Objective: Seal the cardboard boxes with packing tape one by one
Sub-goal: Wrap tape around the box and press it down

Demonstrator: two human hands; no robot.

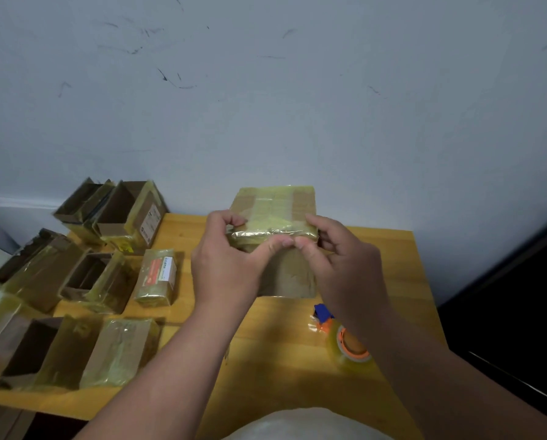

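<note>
The fingers (pixel 277 244) of the left hand (pixel 224 268) are curled, thumb tip pressed onto the near top edge of the cardboard box (pixel 277 214), while the other fingertips hook over its left corner. The right hand (pixel 342 265) mirrors this: its thumb meets the left thumb at the middle of that edge, pressing down the glossy yellowish tape there, and its remaining fingers wrap the right corner. The box stands on the wooden surface (pixel 393 258) near the far edge, close to the pale wall (pixel 266 90), its top and front already covered in shiny tape bands. Just beside the right forearm, on the near right part of the surface, lies a tape dispenser (pixel 348 341) with an orange core, a clear roll and a blue piece at its far end. To the left of the hands a small sealed box with a white and red label (pixel 158 277) rests on the surface. Further left sit several open boxes (pixel 85 274) wrapped in the same yellowish tape, their dark insides showing, and another taped box (pixel 123 350) lies near the front left edge. A pale garment (pixel 297 423) shows at the bottom of the view.
</note>
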